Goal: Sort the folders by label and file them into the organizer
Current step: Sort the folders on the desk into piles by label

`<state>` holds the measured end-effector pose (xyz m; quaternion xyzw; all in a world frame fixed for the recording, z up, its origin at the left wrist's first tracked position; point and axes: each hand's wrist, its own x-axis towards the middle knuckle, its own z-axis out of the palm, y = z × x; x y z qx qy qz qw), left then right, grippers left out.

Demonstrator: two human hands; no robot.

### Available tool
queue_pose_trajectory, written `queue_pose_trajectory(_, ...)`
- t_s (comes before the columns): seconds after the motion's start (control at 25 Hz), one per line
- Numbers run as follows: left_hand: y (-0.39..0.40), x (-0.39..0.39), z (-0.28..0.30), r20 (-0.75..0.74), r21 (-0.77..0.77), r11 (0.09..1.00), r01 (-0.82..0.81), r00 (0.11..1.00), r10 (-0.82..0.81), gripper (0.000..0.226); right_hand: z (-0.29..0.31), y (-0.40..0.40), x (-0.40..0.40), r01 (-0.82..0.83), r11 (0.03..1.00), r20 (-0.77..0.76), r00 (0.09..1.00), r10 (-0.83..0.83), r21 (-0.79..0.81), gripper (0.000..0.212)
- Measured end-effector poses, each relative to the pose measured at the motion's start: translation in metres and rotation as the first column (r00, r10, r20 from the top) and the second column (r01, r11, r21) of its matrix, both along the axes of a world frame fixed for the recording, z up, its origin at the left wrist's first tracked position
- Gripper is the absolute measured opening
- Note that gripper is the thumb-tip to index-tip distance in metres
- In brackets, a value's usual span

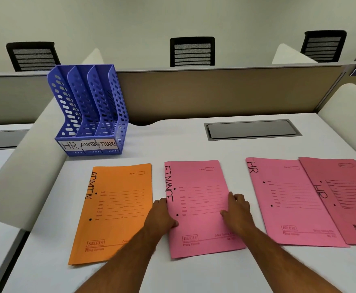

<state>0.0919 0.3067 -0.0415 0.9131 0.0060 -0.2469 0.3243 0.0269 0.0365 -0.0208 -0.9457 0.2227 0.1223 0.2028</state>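
A blue organizer with slots labelled HR, ADMIN and FINANCE stands at the back left of the desk. An orange ADMIN folder lies flat in front of it. Right of it lies a pink FINANCE folder. My left hand grips that folder's left edge, thumb on top. My right hand rests flat on its right side, fingers spread. Further right lie two pink HR folders, one partly covered by the other.
The white desk has a grey cable hatch at the back. A tan partition runs behind, with three black chairs beyond it. White dividers stand at the left and right sides.
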Motion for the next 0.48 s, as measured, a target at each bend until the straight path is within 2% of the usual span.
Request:
queue_pose_trajectory(0.12,0.001,0.003,-0.002,-0.010,-0.064,0.998,-0.021,1.000,0.020,0.081,-0.001,-0.001,0.002,-0.023,1.000,0.021,1.000,0.023,0.001,0.070)
queue_pose_trajectory(0.32,0.000,0.000,0.015,-0.041,-0.121,0.992,-0.040,0.999,0.035,0.077,-0.011,-0.008,-0.001,0.011,0.995,0.051,0.999,-0.016,0.095,0.074)
queue_pose_trajectory(0.4,-0.003,-0.004,0.023,-0.047,-0.096,0.994,-0.050,0.998,0.045,0.077,-0.012,-0.013,-0.004,0.023,0.989,0.068,0.997,-0.033,0.149,0.076)
queue_pose_trajectory(0.48,-0.013,-0.012,0.036,0.030,0.000,0.999,-0.039,0.999,0.039,0.085,-0.012,-0.021,-0.005,0.016,0.974,0.091,0.995,-0.038,0.227,0.079)
